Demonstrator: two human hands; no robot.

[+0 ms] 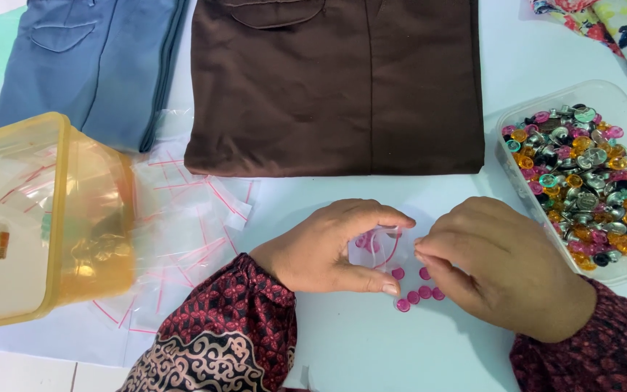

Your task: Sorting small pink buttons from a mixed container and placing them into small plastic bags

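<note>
My left hand holds a small clear zip bag with a red seal strip, mouth toward the right; a few pink buttons show inside it. My right hand pinches at the bag's mouth with fingertips together; whether a button is between them is hidden. Several loose pink buttons lie on the white table just below and between the two hands. Both wrists wear dark red patterned sleeves.
A clear tray of mixed silver, orange and pink buttons sits at the right. A yellow plastic box stands at the left beside a spread of empty zip bags. Folded brown cloth and blue cloth lie behind.
</note>
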